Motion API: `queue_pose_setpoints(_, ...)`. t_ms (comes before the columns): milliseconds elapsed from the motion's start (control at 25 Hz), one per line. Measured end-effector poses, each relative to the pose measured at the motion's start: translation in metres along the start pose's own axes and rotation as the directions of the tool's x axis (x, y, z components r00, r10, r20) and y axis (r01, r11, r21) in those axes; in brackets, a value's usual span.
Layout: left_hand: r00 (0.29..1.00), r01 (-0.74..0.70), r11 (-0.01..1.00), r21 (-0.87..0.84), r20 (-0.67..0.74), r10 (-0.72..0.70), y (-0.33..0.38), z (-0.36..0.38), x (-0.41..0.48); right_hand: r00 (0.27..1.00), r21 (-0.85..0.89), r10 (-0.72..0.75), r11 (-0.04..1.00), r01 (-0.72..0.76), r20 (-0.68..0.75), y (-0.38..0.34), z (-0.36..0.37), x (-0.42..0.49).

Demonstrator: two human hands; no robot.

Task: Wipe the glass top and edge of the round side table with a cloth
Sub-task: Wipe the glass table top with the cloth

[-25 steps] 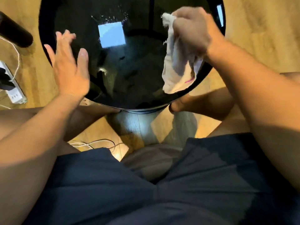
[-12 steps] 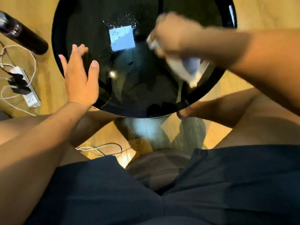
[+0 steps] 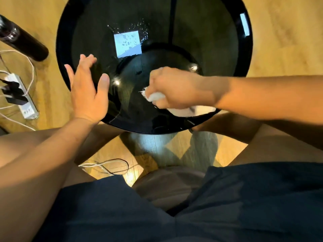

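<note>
A round side table with a black glass top [image 3: 201,32] fills the upper middle of the head view. Water droplets and a bright window reflection sit left of its centre. My right hand [image 3: 176,87] is closed on a white cloth [image 3: 185,109], pressing it flat on the near part of the glass. The cloth trails out below and right of the hand toward the near rim. My left hand [image 3: 87,91] is open with fingers spread, over the left near rim of the table; whether it touches the glass is unclear.
A dark cylindrical bottle [image 3: 22,42] lies on the wooden floor left of the table. A white power strip [image 3: 22,100] with plugs and cables is further left. A loose cable [image 3: 106,165] lies on the floor between my knees, which flank the table.
My right hand has swept the cloth from the far right of the glass down and left to the near middle, where it lies flat. My left hand stayed at the left rim.
</note>
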State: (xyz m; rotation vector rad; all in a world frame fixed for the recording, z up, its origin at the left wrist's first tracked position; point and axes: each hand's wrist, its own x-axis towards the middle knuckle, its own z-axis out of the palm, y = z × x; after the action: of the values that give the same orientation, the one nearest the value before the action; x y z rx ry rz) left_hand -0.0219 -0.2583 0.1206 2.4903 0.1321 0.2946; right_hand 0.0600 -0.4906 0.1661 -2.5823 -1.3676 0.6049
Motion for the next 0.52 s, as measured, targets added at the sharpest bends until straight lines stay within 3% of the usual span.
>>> queue_pose_setpoints(40,1.0,-0.002,1.0,-0.003,0.0,0.002,0.0,0.0,0.0,0.998,0.013,0.064,0.998,-0.064,-0.006,0.011,-0.009,0.002)
queue_pose_setpoints(120,1.0,-0.001,1.0,-0.01,-0.008,0.001,0.002,0.002,0.001,0.908,0.091,0.375,0.927,-0.364,-0.189,0.033,-0.022,0.006)
queue_pose_setpoints(160,1.0,-0.001,1.0,-0.009,-0.015,0.001,0.002,0.002,-0.001,0.899,0.095,0.368,0.93,-0.355,-0.238,0.034,-0.019,0.004)
queue_pose_setpoints(240,1.0,-0.002,1.0,-0.022,-0.03,0.002,0.0,0.001,0.0,0.997,-0.016,0.036,0.999,-0.037,-0.075,0.009,0.0,-0.008)
queue_pose_setpoints(280,1.0,-0.007,1.0,-0.025,-0.031,0.006,-0.001,0.001,0.001,0.998,-0.07,-0.067,0.995,0.066,-0.011,0.002,0.006,-0.015)
queue_pose_setpoints(320,1.0,-0.011,1.0,-0.027,-0.026,0.011,-0.003,0.001,0.001,0.998,-0.086,-0.055,0.995,0.053,-0.02,0.008,0.001,-0.017)
queue_pose_setpoints(360,1.0,-0.015,1.0,-0.027,-0.021,0.015,-0.004,0.003,0.002,0.986,-0.082,0.113,0.989,-0.124,-0.126,0.022,-0.007,-0.011)
queue_pose_setpoints(400,1.0,-0.019,1.0,-0.021,-0.022,0.019,-0.004,0.003,0.002,0.929,-0.039,0.273,0.956,-0.291,-0.249,0.032,-0.011,-0.005)
queue_pose_setpoints(440,0.999,-0.024,1.0,-0.011,-0.029,0.024,-0.004,0.004,0.002,0.893,-0.022,0.338,0.933,-0.36,-0.297,0.032,-0.01,-0.001)
queue_pose_setpoints(520,0.999,-0.025,1.0,0.002,-0.041,0.025,-0.002,0.003,0.001,0.969,-0.062,0.123,0.988,-0.139,-0.215,0.008,0.006,-0.007)
